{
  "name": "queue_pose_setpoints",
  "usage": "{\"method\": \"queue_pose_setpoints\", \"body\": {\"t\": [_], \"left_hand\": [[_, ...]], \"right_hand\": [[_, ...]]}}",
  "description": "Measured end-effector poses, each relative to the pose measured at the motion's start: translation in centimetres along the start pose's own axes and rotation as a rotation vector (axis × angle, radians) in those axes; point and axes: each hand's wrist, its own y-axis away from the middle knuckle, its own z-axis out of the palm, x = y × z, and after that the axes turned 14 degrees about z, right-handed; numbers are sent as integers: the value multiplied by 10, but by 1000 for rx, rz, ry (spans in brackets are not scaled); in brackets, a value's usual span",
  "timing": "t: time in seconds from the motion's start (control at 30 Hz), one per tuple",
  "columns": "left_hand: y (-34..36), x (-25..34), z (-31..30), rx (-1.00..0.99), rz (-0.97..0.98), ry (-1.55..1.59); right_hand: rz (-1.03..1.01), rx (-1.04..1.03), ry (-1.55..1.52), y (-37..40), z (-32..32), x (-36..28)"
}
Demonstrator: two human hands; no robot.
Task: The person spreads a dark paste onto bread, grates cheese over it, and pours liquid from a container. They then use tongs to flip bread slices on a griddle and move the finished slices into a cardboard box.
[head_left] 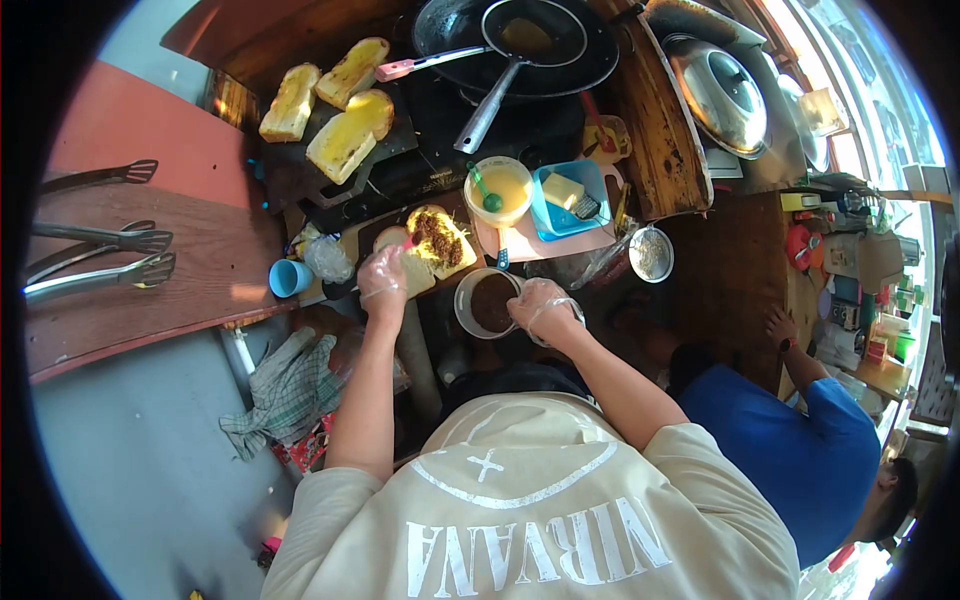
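My left hand [383, 277], in a clear plastic glove, is closed at the near edge of a pale bread slice [415, 272]. Whatever lies between its fingers is too small to make out. Beside it is a second slice [441, 240], topped with dark brown crumbly stuff and yellow shreds. My right hand [543, 305], also gloved, grips the right rim of a clear tub [466, 318] with brown contents. This tub is close to my body, below the bread board.
Yellow-spread toast [350, 135] lies on the griddle, near a wok [430, 40] with a strainer. Behind the tub are a cream-coloured container [500, 222] and a blue box [546, 226]. Tongs [110, 270] are at left; a person in blue [765, 440] is at right.
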Motion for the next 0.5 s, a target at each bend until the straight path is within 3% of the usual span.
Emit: {"method": "queue_pose_setpoints", "body": {"t": [0.13, 0.2, 0.5], "left_hand": [[22, 9, 0, -37, -25, 54], [27, 9, 2, -59, 53, 69], [-3, -7, 8, 76, 25, -4]], "right_hand": [[9, -27, 13, 0, 0, -2], [16, -33, 17, -1, 0, -3], [38, -23, -8, -2, 1, -6]]}}
